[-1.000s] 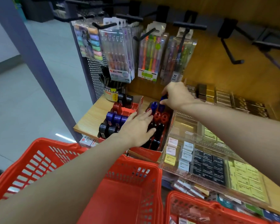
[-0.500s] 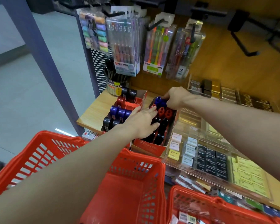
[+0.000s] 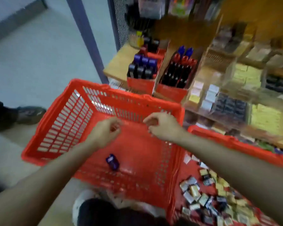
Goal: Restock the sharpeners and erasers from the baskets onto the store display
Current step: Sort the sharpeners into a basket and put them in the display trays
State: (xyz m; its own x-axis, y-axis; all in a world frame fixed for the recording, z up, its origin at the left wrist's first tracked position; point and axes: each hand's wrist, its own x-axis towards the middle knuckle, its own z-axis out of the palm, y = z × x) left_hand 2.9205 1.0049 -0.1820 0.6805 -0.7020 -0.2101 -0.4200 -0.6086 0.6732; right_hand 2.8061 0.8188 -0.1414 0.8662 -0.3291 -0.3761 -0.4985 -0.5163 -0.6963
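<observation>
Both my hands hover over the left red basket (image 3: 55, 128). My left hand (image 3: 103, 132) and my right hand (image 3: 162, 126) have loosely curled fingers and hold nothing. One purple sharpener (image 3: 112, 162) lies on the basket floor, below my left hand. The right red basket (image 3: 235, 142) holds several wrapped erasers (image 3: 207, 198). On the wooden shelf two red display boxes stand side by side: the left box (image 3: 140, 84) and the right box (image 3: 170, 92), each filled with several black, purple, red and blue sharpeners. The frame is motion-blurred.
Clear acrylic trays (image 3: 222, 98) with rows of erasers sit right of the boxes. A grey post (image 3: 87, 38) and mesh panel (image 3: 119, 22) stand at the shelf's left end. Another person's shoe (image 3: 29, 113) is on the floor at left. My own shoe (image 3: 83, 204) shows below the basket.
Both hands have pulled back from the sharpener display boxes down to the left red basket. The view has tilted downward, bringing the basket floors into sight.
</observation>
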